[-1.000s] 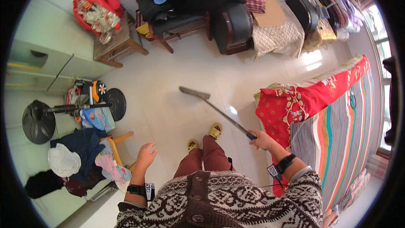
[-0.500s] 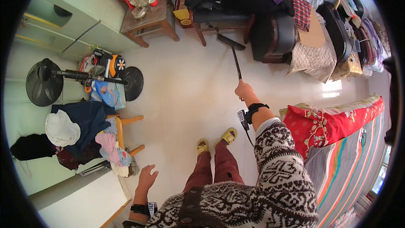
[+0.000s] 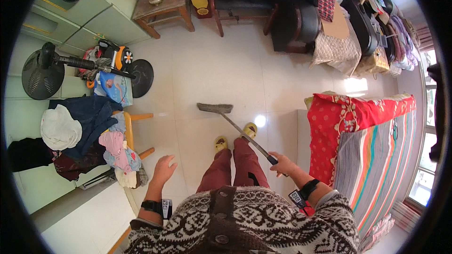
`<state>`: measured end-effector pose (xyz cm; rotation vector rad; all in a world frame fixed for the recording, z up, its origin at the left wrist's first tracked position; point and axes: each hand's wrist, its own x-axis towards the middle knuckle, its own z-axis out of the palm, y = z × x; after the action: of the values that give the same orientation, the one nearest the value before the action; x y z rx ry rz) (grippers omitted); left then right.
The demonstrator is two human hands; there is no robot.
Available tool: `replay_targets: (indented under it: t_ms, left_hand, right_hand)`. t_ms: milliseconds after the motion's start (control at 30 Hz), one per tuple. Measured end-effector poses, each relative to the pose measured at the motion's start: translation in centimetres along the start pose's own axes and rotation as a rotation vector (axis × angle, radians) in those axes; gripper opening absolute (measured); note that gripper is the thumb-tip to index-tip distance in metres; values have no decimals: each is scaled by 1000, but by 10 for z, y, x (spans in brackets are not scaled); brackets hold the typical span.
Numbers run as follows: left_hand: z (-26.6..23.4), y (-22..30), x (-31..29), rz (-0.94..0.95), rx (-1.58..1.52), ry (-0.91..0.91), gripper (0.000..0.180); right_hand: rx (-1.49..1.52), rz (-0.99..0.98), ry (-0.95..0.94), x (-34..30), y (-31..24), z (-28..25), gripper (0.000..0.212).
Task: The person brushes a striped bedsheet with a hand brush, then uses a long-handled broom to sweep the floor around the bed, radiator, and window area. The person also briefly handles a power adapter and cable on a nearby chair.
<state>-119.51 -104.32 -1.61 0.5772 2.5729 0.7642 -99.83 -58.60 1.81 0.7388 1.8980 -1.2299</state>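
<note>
My right hand [image 3: 282, 164] grips the dark handle end of a long broom. The broom's shaft [image 3: 246, 134] slants left and away from me, down to its grey-brown bristle head [image 3: 215, 108], which rests on the pale tiled floor [image 3: 202, 77] just beyond my yellow slippers [image 3: 221, 143]. My left hand [image 3: 164, 168] hangs at my left side, holding nothing, its fingers loosely curved and apart. Nearest to it is a yellow wooden chair [image 3: 128, 129] piled with clothes.
A black standing fan [image 3: 43, 74] with a round base [image 3: 141, 78] stands at the left. A wooden stool [image 3: 162, 9] and a black cushioned chair [image 3: 242, 4] line the far side, beside a dark sofa [image 3: 294, 28]. At the right is a bed [image 3: 372, 160] with striped and red covers.
My right hand has drawn back toward me, bringing the broom head from beneath the far chair to the floor before my feet. My left hand has risen slightly.
</note>
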Motion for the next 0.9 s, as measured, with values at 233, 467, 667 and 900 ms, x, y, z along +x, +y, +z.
replay_targets:
  t_ms: [233,467,667,900]
  left_hand:
    - [6,10,1,35,-18,-43,37]
    - [45,24,-60,-40,5,-2,38]
    - [118,50,-143,-198,-76,-83,39]
    - [148,47,-208,-267,-116,-60,38]
  right_hand:
    - [500,-29,225,-47,47,-3,66]
    - [321,-57,538,-12,103,-61,62]
    - [366,30,456,23,156,-57,65]
    - [-35,75,104,-49,207,48,85]
